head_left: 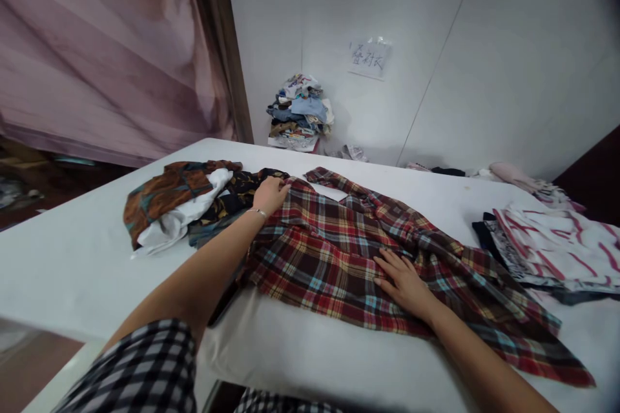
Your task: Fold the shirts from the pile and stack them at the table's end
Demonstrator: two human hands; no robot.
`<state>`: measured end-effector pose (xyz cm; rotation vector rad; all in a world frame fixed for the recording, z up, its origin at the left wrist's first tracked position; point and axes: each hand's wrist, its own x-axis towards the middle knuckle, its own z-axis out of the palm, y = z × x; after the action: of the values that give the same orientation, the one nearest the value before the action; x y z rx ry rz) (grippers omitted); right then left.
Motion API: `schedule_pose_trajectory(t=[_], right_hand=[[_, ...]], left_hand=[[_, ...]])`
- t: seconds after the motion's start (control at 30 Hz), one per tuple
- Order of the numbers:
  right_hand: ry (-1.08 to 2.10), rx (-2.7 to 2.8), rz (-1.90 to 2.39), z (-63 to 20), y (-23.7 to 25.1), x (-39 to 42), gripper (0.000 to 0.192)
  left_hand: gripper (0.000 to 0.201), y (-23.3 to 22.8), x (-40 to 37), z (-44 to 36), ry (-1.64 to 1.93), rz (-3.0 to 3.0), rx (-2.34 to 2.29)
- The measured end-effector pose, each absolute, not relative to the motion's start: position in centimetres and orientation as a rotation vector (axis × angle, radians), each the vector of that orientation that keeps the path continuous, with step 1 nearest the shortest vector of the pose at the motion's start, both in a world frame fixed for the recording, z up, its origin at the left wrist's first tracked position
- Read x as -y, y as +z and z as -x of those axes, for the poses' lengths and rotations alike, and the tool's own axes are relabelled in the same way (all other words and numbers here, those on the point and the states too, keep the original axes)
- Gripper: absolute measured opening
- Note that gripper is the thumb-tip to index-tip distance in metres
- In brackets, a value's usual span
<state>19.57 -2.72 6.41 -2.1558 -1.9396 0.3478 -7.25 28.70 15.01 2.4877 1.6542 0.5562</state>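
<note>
A red, brown and teal plaid shirt [339,251] lies spread across the white table [72,258] in front of me. My left hand [270,195] rests on the shirt's far left part near the collar, fingers curled over the cloth. My right hand [402,279] lies flat, palm down and fingers apart, on the middle of the shirt. A thin bracelet circles my left wrist.
A heap of brown patterned and white garments [179,203] sits left of the shirt. Striped red-and-white folded clothes [552,245] lie at the right. A stack of clothes [300,113] stands against the back wall under a paper sign [369,58]. A pink curtain [97,45] hangs at the left.
</note>
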Motion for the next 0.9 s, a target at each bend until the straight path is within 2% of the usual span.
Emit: schedule_pose_trajectory(t=[0.17, 0.3, 0.5, 0.67, 0.8, 0.9], right_hand=[[0.355, 1.894, 2.066, -17.6, 7.1, 4.2, 0.056], [0.487, 2.007, 1.954, -14.8, 7.9, 4.8, 0.055], [0.546, 2.068, 1.919, -14.6, 7.3, 6.5, 0.051], [0.538, 2.082, 1.945, -15.5, 7.1, 8.3, 0.052], [0.551, 2.064, 1.945, -15.6, 7.0, 8.7, 0.054], [0.515, 2.021, 1.931, -15.6, 6.4, 8.7, 0.051]], left_hand=[[0.048, 14.5, -23.2, 10.8, 0.091, -2.527, -1.561], [0.042, 13.1, -18.9, 11.8, -0.141, -2.537, -1.458], [0.028, 13.7, -15.5, 13.9, -0.181, -2.509, -1.372], [0.031, 14.2, -15.1, 15.9, -0.262, -2.454, -1.331], [0.041, 13.8, -16.9, 14.6, -0.106, -2.429, -1.434], [0.038, 13.2, -19.2, 12.4, -0.049, -2.412, -1.527]])
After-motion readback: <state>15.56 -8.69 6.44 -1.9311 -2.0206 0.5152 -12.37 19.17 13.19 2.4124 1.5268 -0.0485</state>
